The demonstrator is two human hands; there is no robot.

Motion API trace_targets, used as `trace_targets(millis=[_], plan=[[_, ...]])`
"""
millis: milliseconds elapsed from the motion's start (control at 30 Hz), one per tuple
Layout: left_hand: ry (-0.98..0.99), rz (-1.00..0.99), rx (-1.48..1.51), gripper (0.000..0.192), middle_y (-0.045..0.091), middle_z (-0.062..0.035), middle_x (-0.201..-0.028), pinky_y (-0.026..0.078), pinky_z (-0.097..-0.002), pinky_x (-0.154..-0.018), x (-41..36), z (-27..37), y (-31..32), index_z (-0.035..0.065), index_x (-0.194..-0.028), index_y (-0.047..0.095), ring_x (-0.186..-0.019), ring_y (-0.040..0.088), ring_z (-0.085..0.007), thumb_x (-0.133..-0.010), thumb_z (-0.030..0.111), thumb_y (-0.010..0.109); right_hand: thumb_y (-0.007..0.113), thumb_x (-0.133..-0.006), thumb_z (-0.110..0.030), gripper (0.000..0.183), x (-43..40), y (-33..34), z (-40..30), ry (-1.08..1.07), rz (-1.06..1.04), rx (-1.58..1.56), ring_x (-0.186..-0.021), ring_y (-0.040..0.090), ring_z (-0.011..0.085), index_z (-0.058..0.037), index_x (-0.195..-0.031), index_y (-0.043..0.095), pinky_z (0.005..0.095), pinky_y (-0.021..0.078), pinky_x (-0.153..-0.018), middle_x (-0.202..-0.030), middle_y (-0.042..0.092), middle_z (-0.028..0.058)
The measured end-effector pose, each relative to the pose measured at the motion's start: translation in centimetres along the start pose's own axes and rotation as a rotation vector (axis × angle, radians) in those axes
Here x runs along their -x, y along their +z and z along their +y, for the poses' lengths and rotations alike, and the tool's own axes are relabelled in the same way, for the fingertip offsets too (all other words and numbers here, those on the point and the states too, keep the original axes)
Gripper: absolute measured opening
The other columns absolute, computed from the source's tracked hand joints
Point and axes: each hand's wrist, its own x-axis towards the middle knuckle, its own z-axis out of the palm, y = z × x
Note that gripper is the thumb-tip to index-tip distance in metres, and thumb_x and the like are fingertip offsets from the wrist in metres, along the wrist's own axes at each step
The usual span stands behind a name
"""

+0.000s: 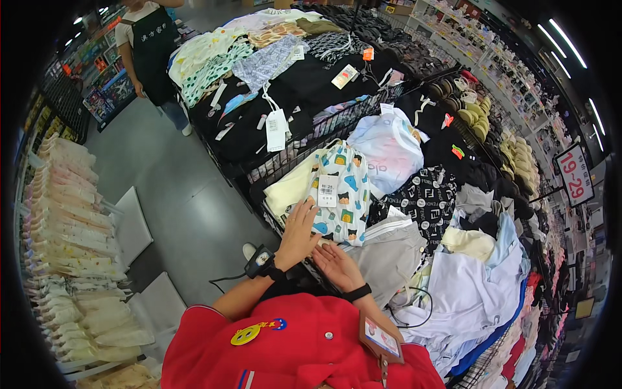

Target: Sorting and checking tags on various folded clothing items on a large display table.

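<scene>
A folded white cloth garment with a colourful cartoon print point(357, 209) lies on the clothes pile, with a paper price tag point(328, 191) on top. My left hand point(297, 233) rests palm down at the garment's lower left edge, its fingertips just below the tag. Close beside it, my right hand point(337, 266) is palm up near the same garment's lower edge, fingers spread and slightly curled. Pale yellow folded cloth point(286, 187) sits left of the print. Grey shorts point(391, 260) lie to the right of my right hand, and a white tie-dye shirt point(388, 150) is above the print.
A black wire bin edge point(233, 187) borders the aisle. Another bin beyond holds black clothes point(306, 80). A person in a dark apron point(154, 48) stands at the upper left. Hanging garments point(73, 219) line the left side. Loose white shirts point(461, 291) are heaped at right.
</scene>
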Motion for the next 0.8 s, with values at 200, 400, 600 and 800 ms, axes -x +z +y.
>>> trace_targets(millis=[200, 400, 600, 800], plan=[[0.253, -0.175, -0.395, 0.077, 0.037, -0.0224, -0.138, 0.027, -0.0502, -0.105, -1.9, -0.7, 1.7, -0.0003, -0.131, 0.041, -0.130, 0.031, -0.0422, -0.060, 0.012, 0.071, 0.063, -0.088, -0.028, 0.029, -2.4, 1.2, -1.3, -0.145, 0.139, 0.114, -0.098, 0.055, 0.0250, -0.0028, -0.101, 0.055, 0.0390, 0.0474, -0.088, -0.100, 0.057, 0.0110], [0.321, -0.089, -0.425, 0.044, 0.052, -0.0188, -0.122, 0.035, -0.0452, -0.100, -3.0, -3.0, 3.7, -0.0010, -0.114, 0.055, -0.116, 0.047, -0.0370, -0.072, 0.010, 0.061, 0.067, -0.085, -0.035, 0.036, -4.1, 2.3, -1.7, -0.247, 0.125, 0.159, -0.098, 0.054, 0.0234, -0.0070, -0.104, 0.055, 0.0398, 0.0437, -0.090, -0.102, 0.058, 0.0088], [0.300, -0.101, -0.298, 0.016, 0.060, -0.0141, -0.097, 0.046, -0.0377, -0.077, -4.0, -2.0, 2.0, 0.0015, -0.089, 0.058, -0.090, 0.057, -0.0313, -0.075, 0.009, 0.055, 0.068, -0.084, -0.036, 0.036, -3.8, 4.8, -1.9, -0.277, 0.172, 0.136, -0.097, 0.055, 0.0207, -0.0055, -0.101, 0.058, 0.0391, 0.0411, -0.092, -0.097, 0.062, 0.0070], [0.187, -0.225, -0.163, 0.012, 0.061, -0.0191, -0.083, 0.047, -0.0447, -0.065, -4.3, -0.3, -0.1, 0.0000, -0.084, 0.056, -0.077, 0.060, -0.0391, -0.076, 0.008, 0.055, 0.055, -0.091, -0.042, 0.048, -4.5, 5.5, -1.5, -0.213, 0.003, -0.115, -0.106, 0.057, 0.0266, -0.0030, -0.119, 0.054, 0.0369, 0.0417, -0.096, -0.118, 0.059, 0.0146]])
